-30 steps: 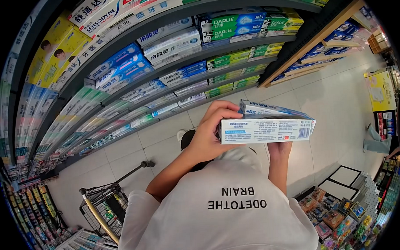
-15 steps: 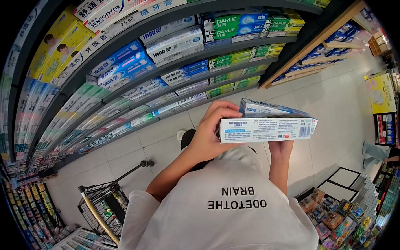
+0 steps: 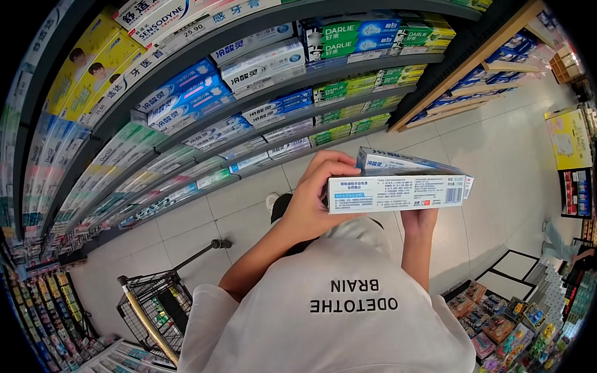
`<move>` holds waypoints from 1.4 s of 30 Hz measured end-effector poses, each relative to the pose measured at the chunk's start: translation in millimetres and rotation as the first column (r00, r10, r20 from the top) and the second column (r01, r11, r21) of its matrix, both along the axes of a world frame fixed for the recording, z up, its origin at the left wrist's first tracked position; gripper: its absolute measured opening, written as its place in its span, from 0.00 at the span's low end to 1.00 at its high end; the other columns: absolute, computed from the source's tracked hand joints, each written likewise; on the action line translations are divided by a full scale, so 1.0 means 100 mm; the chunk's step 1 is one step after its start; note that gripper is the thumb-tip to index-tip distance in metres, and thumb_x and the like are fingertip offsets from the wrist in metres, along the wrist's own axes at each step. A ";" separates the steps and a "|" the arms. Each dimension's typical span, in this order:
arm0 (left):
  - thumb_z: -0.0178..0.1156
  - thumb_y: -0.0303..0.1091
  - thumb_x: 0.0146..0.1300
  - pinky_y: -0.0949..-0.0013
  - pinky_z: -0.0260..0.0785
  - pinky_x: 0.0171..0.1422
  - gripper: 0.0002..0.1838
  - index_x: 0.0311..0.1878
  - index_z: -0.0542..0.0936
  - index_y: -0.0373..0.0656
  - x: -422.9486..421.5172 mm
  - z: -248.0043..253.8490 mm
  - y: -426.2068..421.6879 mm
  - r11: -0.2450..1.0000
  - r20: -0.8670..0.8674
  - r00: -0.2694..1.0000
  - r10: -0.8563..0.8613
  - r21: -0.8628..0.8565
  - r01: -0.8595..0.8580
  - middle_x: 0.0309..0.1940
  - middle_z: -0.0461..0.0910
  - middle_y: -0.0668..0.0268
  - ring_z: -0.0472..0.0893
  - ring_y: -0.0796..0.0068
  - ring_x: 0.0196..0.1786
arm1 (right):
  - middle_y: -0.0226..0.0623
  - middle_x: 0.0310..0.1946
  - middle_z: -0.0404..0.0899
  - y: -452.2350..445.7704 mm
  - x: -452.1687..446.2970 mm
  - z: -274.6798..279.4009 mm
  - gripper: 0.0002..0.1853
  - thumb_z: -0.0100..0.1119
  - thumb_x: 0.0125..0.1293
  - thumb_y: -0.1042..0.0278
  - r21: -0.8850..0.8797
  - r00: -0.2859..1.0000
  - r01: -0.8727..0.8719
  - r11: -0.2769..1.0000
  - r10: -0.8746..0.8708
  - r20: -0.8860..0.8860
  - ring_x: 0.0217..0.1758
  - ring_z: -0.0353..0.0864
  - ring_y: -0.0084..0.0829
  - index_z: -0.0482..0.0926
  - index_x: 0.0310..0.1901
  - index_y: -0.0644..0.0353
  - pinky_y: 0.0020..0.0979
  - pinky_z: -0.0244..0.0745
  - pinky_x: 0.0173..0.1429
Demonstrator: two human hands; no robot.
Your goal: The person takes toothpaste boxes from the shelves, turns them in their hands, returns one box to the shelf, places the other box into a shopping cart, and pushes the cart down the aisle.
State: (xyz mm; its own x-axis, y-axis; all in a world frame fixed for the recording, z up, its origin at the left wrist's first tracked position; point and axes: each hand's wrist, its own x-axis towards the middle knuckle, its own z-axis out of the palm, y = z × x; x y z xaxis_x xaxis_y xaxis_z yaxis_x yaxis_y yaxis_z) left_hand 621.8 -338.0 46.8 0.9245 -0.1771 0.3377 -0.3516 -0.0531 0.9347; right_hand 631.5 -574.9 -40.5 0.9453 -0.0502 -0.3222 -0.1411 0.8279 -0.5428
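My left hand [image 3: 317,194] is closed around the left end of a white toothpaste box [image 3: 391,194], whose printed side with small text and a barcode faces me. Behind it sits a second toothpaste box [image 3: 403,162], blue and white, set at an angle to the first; its far part narrows away from me. My right hand [image 3: 419,218] comes up under the right half of the boxes, gripping from behind. Its fingers are mostly hidden by the front box, so which box they press on does not show.
Shelves of toothpaste boxes [image 3: 261,73] curve along the front and left. A wooden display rack [image 3: 468,69] stands at the front right. A black shopping cart [image 3: 155,310] is at my lower left. Packaged goods [image 3: 507,317] lie at the lower right. Another person [image 3: 561,243] is at the right edge.
My hands and the two toothpaste boxes stay almost in place. The shelves shift very slightly in view, and the person at the right edge has moved a little.
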 end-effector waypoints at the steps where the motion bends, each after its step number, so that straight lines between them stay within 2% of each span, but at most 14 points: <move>1: 0.73 0.26 0.40 0.71 0.67 0.53 0.28 0.47 0.73 0.42 0.00 0.00 0.00 1.000 0.007 1.000 0.001 0.002 -0.001 0.50 0.66 0.61 0.72 0.69 0.52 | 0.32 0.48 0.75 -0.01 0.00 0.00 0.19 0.51 0.65 0.58 0.000 1.000 0.004 1.000 -0.004 0.000 0.52 0.74 0.30 0.71 0.52 0.59 0.34 0.71 0.56; 9: 0.73 0.26 0.40 0.71 0.67 0.54 0.28 0.47 0.73 0.42 -0.03 0.02 0.00 1.000 -0.004 1.000 0.008 -0.010 -0.008 0.51 0.66 0.61 0.71 0.69 0.53 | 0.36 0.47 0.76 0.00 0.03 0.01 0.19 0.52 0.64 0.58 0.038 0.999 0.003 0.999 -0.005 0.036 0.51 0.75 0.32 0.72 0.50 0.62 0.35 0.73 0.55; 12: 0.73 0.26 0.40 0.71 0.67 0.54 0.28 0.48 0.73 0.42 -0.03 0.01 0.00 1.000 0.001 1.000 0.014 -0.008 -0.014 0.51 0.65 0.61 0.71 0.69 0.53 | 0.32 0.48 0.75 -0.01 0.04 0.01 0.19 0.52 0.64 0.57 0.026 0.999 -0.023 0.999 0.023 0.029 0.52 0.74 0.30 0.71 0.52 0.59 0.34 0.71 0.56; 42: 0.72 0.26 0.41 0.71 0.67 0.54 0.28 0.48 0.72 0.42 0.05 0.02 0.00 1.000 -0.025 1.000 0.001 0.009 -0.001 0.51 0.65 0.61 0.71 0.69 0.53 | 0.32 0.49 0.75 0.01 0.10 0.03 0.20 0.52 0.64 0.56 0.037 0.999 -0.030 0.999 0.029 0.035 0.52 0.74 0.29 0.72 0.52 0.59 0.34 0.70 0.57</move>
